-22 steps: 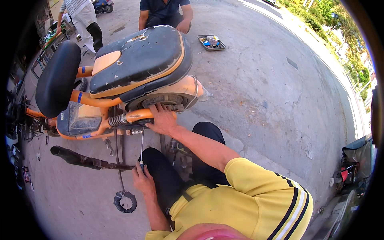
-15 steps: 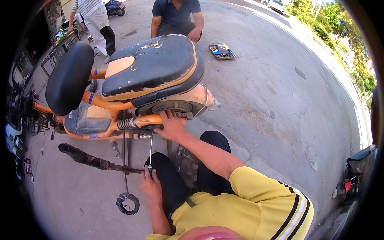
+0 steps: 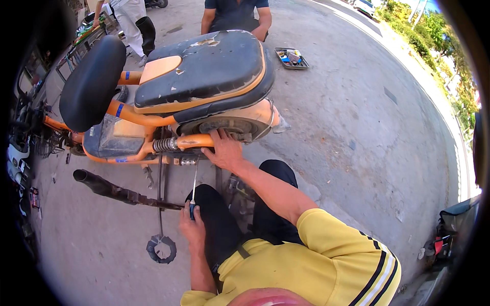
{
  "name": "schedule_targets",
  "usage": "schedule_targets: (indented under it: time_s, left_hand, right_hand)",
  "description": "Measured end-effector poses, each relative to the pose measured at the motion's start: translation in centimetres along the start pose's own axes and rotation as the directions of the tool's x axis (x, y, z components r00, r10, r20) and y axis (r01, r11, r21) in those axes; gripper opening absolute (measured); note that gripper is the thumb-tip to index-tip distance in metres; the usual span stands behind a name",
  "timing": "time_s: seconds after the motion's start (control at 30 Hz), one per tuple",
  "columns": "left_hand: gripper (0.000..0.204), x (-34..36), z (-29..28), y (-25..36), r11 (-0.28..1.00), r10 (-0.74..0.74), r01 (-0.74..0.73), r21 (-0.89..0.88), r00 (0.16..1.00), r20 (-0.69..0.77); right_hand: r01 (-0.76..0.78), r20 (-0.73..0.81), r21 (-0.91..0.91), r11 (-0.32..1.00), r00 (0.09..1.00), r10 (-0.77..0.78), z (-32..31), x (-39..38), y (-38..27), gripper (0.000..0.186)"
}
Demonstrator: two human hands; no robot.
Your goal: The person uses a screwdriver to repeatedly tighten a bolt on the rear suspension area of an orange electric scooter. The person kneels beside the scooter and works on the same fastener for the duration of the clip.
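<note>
My left hand (image 3: pixel 193 227) holds a screwdriver (image 3: pixel 192 209) by its dark handle near my knee, with its long shaft pointing up toward the underside of an orange electric scooter (image 3: pixel 206 76). Fingers of my right hand (image 3: pixel 227 150) curl over an orange tube (image 3: pixel 196 142) beside a coil spring (image 3: pixel 164 144), just below the rear wheel (image 3: pixel 209 125). The screwdriver tip is near a small metal fitting (image 3: pixel 186 161), close under that hand; whether they touch is unclear. A dark boot-shaped pipe (image 3: pixel 112 188) lies left of my left hand, partly across a long rod.
A black wrapped ring (image 3: pixel 161 257) is at that rod's lower end. A crouching person (image 3: pixel 235 18) is behind the scooter, another (image 3: pixel 127 28) stands at back left. A tool tray (image 3: pixel 292 64) lies on the concrete (image 3: pixel 357 153). Gear (image 3: pixel 444 229) stands at right.
The camera view has shifted, moving the scene mostly rightward. My hands keep nearly the same positions on the screwdriver and orange tube.
</note>
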State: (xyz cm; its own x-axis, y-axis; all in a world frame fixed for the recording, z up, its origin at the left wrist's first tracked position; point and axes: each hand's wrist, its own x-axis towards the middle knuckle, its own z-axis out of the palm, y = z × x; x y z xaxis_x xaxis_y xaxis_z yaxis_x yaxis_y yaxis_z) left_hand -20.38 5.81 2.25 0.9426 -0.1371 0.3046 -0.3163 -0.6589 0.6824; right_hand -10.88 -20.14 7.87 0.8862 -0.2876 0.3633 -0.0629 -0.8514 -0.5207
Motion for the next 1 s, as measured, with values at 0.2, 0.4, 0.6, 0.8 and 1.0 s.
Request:
schedule_targets:
  time_s: [0.2,0.4,0.6,0.8,1.0]
  left_hand:
    - [0.035,0.0,-0.2,0.7,0.953,-0.19,0.205,-0.224,0.978,0.086]
    - [0.036,0.3,-0.1,0.1,0.965,-0.156,0.17,-0.201,0.984,0.084]
    - [0.033,0.7,-0.4,0.0,0.999,0.036,-0.038,0.025,0.997,0.071]
    - [0.037,0.3,-0.2,-0.5,0.916,0.189,-0.193,0.352,0.981,0.046]
    - [0.033,1.2,-0.4,-0.1,0.965,0.161,-0.156,0.21,0.987,-0.008]
  right_hand:
    - [0.015,-0.035,-0.049,0.999,0.999,-0.017,0.2,-0.1,0.9,0.054]
    - [0.023,-0.058,-0.027,0.999,0.998,-0.025,1.0,-0.1,1.1,0.054]
    - [0.036,-0.087,0.004,0.999,0.996,-0.035,1.2,-0.4,1.5,0.052]
    - [0.044,-0.134,-0.007,0.999,0.99,-0.045,1.9,-0.1,1.4,0.048]
    - [0.021,-0.086,0.024,0.999,0.996,-0.019,1.7,0.4,0.9,0.048]
